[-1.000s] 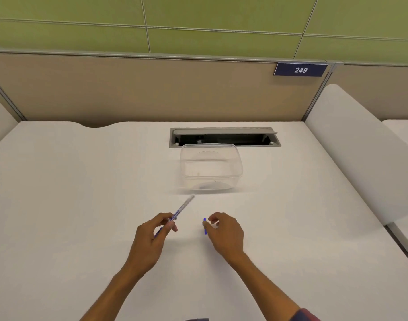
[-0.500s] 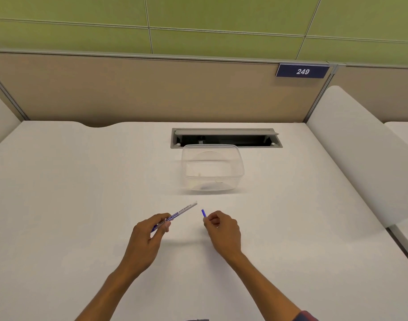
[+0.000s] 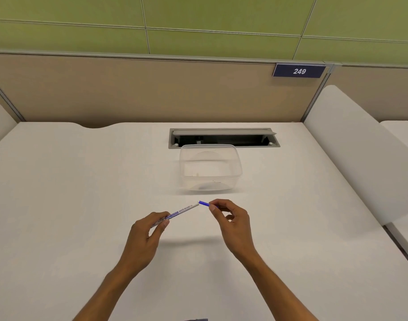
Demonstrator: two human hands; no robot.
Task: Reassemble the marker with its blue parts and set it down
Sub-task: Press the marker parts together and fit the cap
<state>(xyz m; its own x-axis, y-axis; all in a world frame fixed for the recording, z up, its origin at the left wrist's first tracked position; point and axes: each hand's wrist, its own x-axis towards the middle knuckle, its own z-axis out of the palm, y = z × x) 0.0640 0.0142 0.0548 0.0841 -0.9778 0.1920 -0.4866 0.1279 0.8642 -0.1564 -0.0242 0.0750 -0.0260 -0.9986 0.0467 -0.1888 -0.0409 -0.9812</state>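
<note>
Left hand (image 3: 144, 237) gripped the white marker barrel (image 3: 178, 213) by its near end, fingers curled round it, thumb on the side. Barrel was held above the desk (image 3: 71, 193), angled up and to the right. Right hand (image 3: 230, 218) pinched the small blue part (image 3: 204, 203) between thumb and forefinger, other fingers loosely curled behind. Blue part's free end sat right at the barrel's open end, touching or just short of it, couldn't tell which. Whether the barrel's other end carried a blue part was hidden by the left hand.

Step in hand looked like seating the blue part into the barrel end. To do it well: line the blue part up along the barrel's axis before pushing, since it looked slightly off-line with the barrel. Keep the barrel steady, push straight in, don't bend it. Pinch was close to the mating end, so fingers would likely need to slide back as it went in.

Clear plastic container (image 3: 211, 169) stood beyond the hands, well apart from them, in front of the cable slot (image 3: 223, 137)
</note>
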